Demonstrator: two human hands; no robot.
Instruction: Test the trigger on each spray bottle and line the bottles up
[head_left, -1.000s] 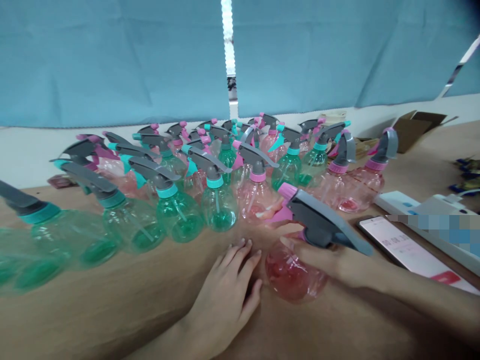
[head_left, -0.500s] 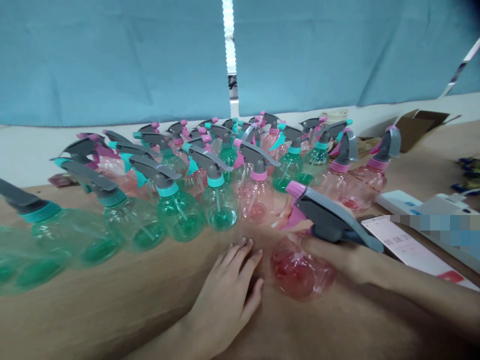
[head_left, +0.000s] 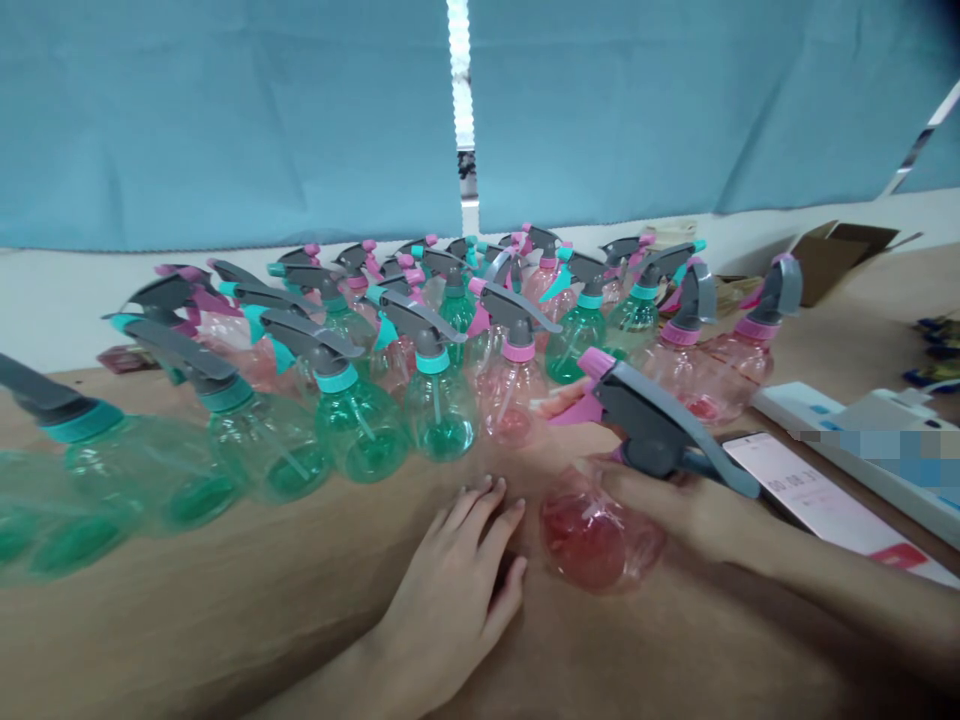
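My right hand (head_left: 660, 505) is wrapped round the neck of a pink see-through spray bottle (head_left: 589, 535) with a grey and pink trigger head. The bottle is close to the tabletop, its nozzle pointing left; whether its base touches the table I cannot tell. Some fingertips show behind the pink trigger, while the rest of the grip is partly hidden. My left hand (head_left: 461, 580) lies flat on the table, fingers stretched out, just left of that bottle and apart from it. Ahead of it stand a pink spray bottle (head_left: 514, 400) and a green spray bottle (head_left: 440, 415).
Several more green and pink spray bottles fill the table's left and back, including a pink one (head_left: 739, 360) at right. A phone (head_left: 817, 500) and a white power strip (head_left: 814, 408) lie beside my right forearm. An open cardboard box (head_left: 832, 265) sits behind them.
The held spray bottle's trigger head has moved slightly, its nozzle a little to the right and lower body slightly up. My left hand has stayed in place.
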